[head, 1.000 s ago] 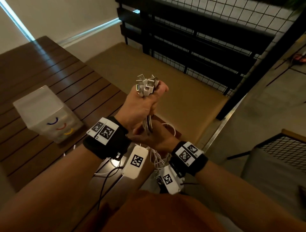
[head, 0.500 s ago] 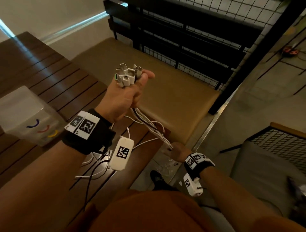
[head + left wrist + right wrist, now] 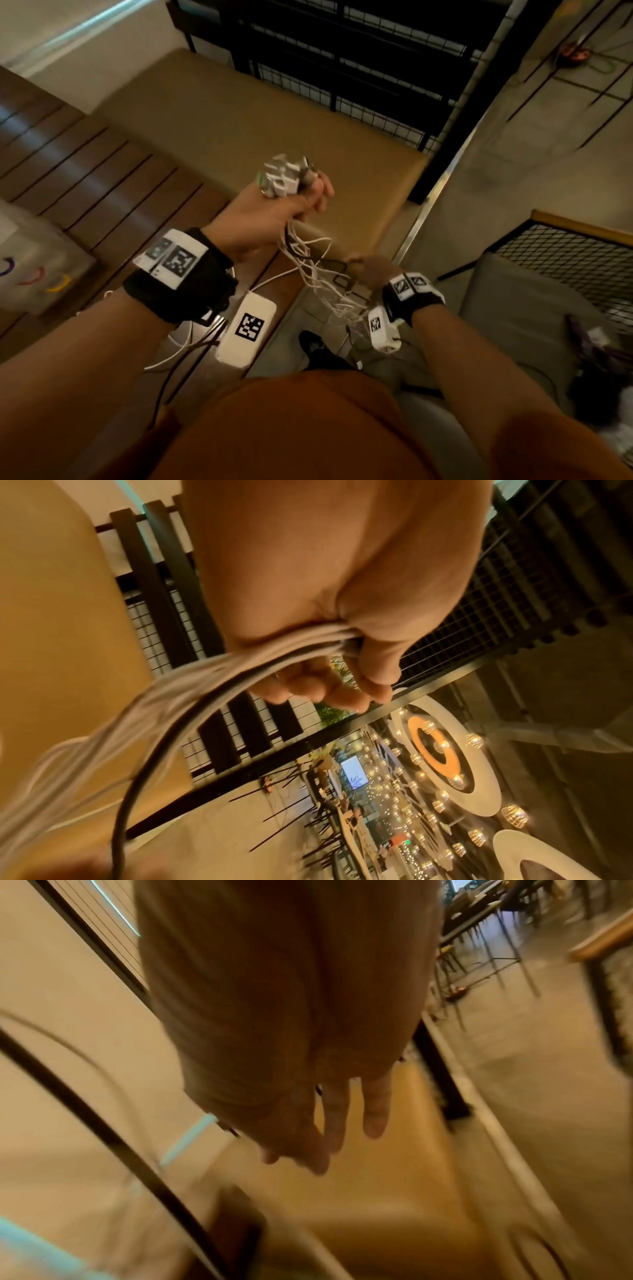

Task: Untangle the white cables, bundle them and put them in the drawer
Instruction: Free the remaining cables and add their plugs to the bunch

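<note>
The cables (image 3: 318,274) are gathered at the plug ends (image 3: 284,176), clenched in the left hand (image 3: 270,216); below its fingers the strands hang loose and tangled. The right hand (image 3: 371,267) lies among them with fingers released. Bundling is judged unfinished. The drawers (image 3: 37,270) appear closed; contents cannot be told.

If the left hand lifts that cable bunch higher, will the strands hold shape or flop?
Likely flop: below the left hand the white cables sag in loose loops. Probably light, since one fist holds every plug end. Loops may snag; they cross near the right hand.
</note>
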